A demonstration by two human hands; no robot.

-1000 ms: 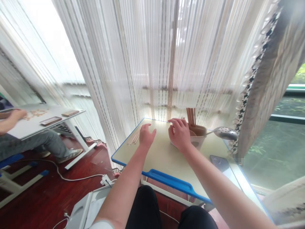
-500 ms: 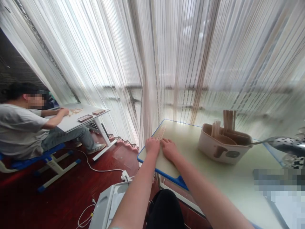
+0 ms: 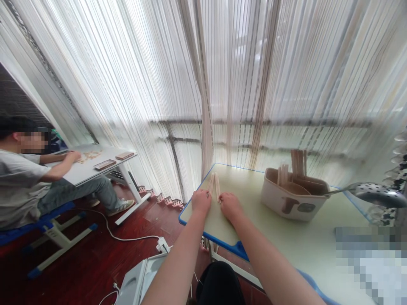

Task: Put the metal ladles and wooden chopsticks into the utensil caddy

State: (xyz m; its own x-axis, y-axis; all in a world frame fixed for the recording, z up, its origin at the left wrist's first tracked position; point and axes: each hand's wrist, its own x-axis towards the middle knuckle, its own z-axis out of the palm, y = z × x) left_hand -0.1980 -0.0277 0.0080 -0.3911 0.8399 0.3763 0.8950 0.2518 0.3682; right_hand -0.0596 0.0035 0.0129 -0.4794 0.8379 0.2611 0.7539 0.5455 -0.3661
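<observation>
Several pale wooden chopsticks (image 3: 215, 181) lie on the cream tabletop (image 3: 251, 186), their far tips close together and their near ends fanned apart. My left hand (image 3: 201, 200) rests at the left side of the fan with curled fingers on the near ends. On the other side, my right hand (image 3: 230, 205) pinches the near end of the rightmost chopsticks. To the right stands a divided utensil holder (image 3: 286, 203) with light chopsticks (image 3: 282, 174) and darker chopsticks (image 3: 298, 163) upright in it. A slotted metal spoon (image 3: 377, 194) leans out of its right side.
A blue rim (image 3: 240, 250) edges the table. Striped sheer curtains (image 3: 152, 84) hang behind it. At left, a person (image 3: 22, 182) sits at a white table (image 3: 76, 173) with small pieces and two trays. Cables and a white plug (image 3: 163, 244) lie low, near a grey-white box (image 3: 136, 275).
My hands have moved apart, and the near ends of the chopsticks have spread and show more. The whole view has shifted slightly.
</observation>
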